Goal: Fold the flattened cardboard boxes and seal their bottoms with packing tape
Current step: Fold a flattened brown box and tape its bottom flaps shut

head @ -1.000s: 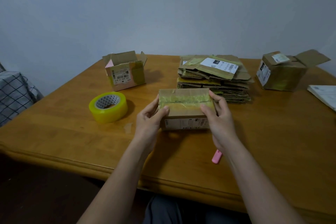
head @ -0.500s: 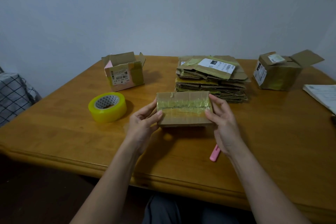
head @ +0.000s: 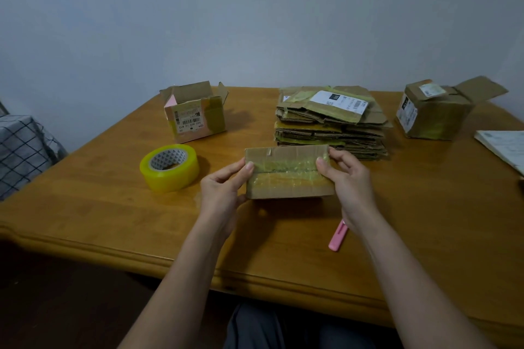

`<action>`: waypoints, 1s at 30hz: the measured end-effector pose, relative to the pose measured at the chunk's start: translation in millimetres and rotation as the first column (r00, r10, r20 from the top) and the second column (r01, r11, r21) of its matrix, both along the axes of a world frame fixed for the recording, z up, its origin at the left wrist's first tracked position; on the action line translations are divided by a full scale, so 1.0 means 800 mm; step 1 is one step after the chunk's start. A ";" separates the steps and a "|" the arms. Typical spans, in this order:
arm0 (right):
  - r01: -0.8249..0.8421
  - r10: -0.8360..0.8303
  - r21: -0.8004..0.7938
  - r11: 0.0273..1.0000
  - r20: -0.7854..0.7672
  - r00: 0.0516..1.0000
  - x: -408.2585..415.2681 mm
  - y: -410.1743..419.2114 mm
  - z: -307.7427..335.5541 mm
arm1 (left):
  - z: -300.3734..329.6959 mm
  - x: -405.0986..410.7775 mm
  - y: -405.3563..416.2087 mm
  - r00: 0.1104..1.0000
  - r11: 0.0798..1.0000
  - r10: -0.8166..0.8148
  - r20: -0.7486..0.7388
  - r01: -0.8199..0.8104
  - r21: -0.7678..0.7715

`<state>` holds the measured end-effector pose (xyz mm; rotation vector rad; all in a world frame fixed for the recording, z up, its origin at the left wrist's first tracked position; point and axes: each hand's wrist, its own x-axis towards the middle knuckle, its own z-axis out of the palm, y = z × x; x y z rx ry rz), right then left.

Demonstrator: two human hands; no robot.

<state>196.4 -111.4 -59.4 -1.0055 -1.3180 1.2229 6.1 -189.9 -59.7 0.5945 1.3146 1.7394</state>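
Holding the small box (head: 287,173) above the table (head: 425,221) with taped face toward us — left hand (head: 224,193) grips its left end, right hand (head: 350,181) grips the right, fingers curled round both edges. Tape roll (head: 169,167) sits left of it, flattened stack (head: 330,119) just behind — pink cutter (head: 337,236) under our right wrist.

Both bare forearms reached forward, the left hand (head: 224,188) and right hand (head: 350,178) facing each other with thumbs up and fingers (head: 341,157) curled.
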 end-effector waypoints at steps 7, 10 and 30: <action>-0.042 0.041 0.027 0.999 0.061 0.997 0.031 -0.018 0.029 | 0.016 0.016 -0.006 0.994 0.987 -0.097 -0.041 0.102 0.128; 0.086 -0.093 -0.096 0.992 -0.062 0.994 0.056 -0.017 0.043 | 0.034 0.037 0.003 0.977 0.958 -0.205 -0.056 0.212 0.191; 0.593 -0.596 -0.055 0.803 -0.073 0.800 0.213 0.021 0.021 | 0.087 0.172 0.116 0.854 0.980 -0.058 -0.518 0.149 0.136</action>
